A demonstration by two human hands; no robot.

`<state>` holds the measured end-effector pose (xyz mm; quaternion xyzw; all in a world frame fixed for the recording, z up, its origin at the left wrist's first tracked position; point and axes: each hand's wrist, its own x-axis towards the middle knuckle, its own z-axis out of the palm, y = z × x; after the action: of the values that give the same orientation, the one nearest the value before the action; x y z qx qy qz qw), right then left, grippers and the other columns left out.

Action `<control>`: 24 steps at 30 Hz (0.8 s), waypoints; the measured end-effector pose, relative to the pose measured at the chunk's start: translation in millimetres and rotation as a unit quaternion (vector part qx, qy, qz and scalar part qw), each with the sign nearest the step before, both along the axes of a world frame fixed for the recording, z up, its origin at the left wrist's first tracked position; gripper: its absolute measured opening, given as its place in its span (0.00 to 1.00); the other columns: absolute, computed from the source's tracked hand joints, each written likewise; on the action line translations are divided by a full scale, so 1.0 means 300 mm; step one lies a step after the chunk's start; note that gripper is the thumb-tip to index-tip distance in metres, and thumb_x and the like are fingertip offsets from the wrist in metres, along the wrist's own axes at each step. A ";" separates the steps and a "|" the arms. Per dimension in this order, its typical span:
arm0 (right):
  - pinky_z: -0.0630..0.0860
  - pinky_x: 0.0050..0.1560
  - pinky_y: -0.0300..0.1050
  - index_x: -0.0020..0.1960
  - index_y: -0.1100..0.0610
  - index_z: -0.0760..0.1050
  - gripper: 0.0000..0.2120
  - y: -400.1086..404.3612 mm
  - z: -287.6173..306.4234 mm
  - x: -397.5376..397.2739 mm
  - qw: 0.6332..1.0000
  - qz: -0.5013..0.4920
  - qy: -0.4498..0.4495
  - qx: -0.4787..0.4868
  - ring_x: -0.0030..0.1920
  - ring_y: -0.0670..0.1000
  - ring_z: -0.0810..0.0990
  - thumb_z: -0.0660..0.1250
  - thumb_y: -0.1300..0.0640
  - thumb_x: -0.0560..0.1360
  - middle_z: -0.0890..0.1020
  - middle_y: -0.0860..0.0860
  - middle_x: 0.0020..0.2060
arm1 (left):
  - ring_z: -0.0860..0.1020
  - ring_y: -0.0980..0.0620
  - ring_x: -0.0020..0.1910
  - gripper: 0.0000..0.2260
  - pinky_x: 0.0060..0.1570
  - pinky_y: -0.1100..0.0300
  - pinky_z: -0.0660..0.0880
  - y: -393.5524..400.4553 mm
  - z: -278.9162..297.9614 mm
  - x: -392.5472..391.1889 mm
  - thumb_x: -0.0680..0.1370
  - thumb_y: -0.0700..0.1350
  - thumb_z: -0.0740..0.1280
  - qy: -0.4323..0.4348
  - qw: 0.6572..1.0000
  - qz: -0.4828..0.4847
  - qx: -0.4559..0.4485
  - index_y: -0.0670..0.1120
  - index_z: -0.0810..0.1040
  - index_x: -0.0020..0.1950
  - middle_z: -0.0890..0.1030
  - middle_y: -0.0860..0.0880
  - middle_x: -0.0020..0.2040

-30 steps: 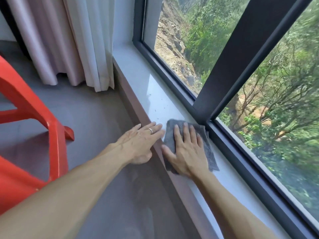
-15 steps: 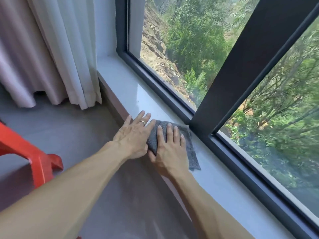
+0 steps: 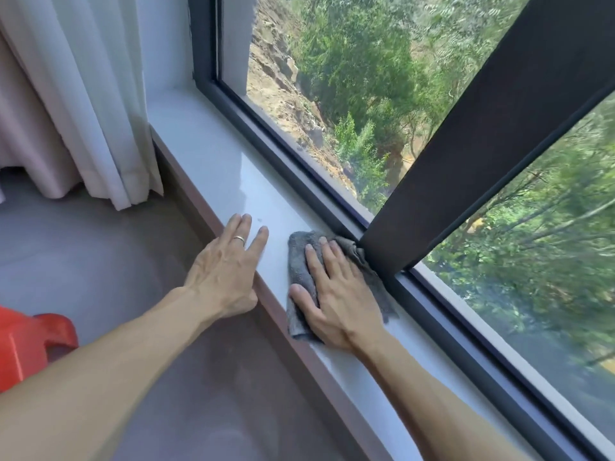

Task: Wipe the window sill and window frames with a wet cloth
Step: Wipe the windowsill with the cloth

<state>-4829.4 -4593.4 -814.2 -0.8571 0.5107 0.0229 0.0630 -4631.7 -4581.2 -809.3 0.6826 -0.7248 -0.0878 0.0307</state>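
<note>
Fingers (image 3: 327,261) of right hand (image 3: 339,294) flat, pressing fuzzy grey cloth (image 3: 298,261) onto glossy sill (image 3: 216,154), left hand (image 3: 226,271) spread flat.

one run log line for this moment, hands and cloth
right hand flat, pressing grey cloth on sill | cloth touches dark frame post base | left hand flat at sill edge

Grey cloth (image 3: 299,261), white sill (image 3: 233,174) — frame (image 3: 482,134) seemingly black.

The grey cloth (image 3: 297,261) lies crumpled flat on my white window sill (image 3: 233,181), its far corner bunched against the dark window frame (image 3: 299,181), seemingly touching the upright.
</note>
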 end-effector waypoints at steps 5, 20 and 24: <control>0.40 0.78 0.48 0.80 0.49 0.40 0.37 -0.040 -0.008 -0.024 1.000 0.005 0.005 -0.003 0.78 0.47 0.36 0.33 0.33 0.76 0.40 0.49 0.80 | 0.41 0.47 0.79 0.42 0.74 0.56 0.56 0.011 -0.017 -0.008 0.71 0.40 0.64 0.041 0.999 -0.003 -0.025 0.48 0.46 0.80 0.46 0.43 0.80; 0.37 0.76 0.56 0.80 0.52 0.39 0.39 -0.117 -0.014 0.309 1.000 -0.018 0.003 -0.014 0.79 0.57 0.37 0.50 0.34 0.78 0.40 0.57 0.79 | 0.43 0.52 0.79 0.38 0.77 0.53 0.45 -0.061 0.001 0.225 0.76 0.53 0.64 -0.042 0.999 -0.006 0.006 0.52 0.47 0.80 0.48 0.49 0.81; 0.53 0.75 0.60 0.80 0.57 0.52 0.39 -0.046 -0.047 0.301 0.999 -0.004 0.007 -0.049 0.78 0.63 0.52 0.60 0.41 0.76 0.54 0.62 0.78 | 0.40 0.52 0.79 0.38 0.77 0.46 0.40 -0.085 0.022 0.231 0.77 0.52 0.63 -0.094 0.995 -0.018 0.032 0.54 0.44 0.80 0.46 0.50 0.81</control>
<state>-4739.0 -4607.3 -828.3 -0.8569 0.5152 0.0031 0.0174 -4562.5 -4606.6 -802.8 0.6752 -0.7336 -0.0470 -0.0611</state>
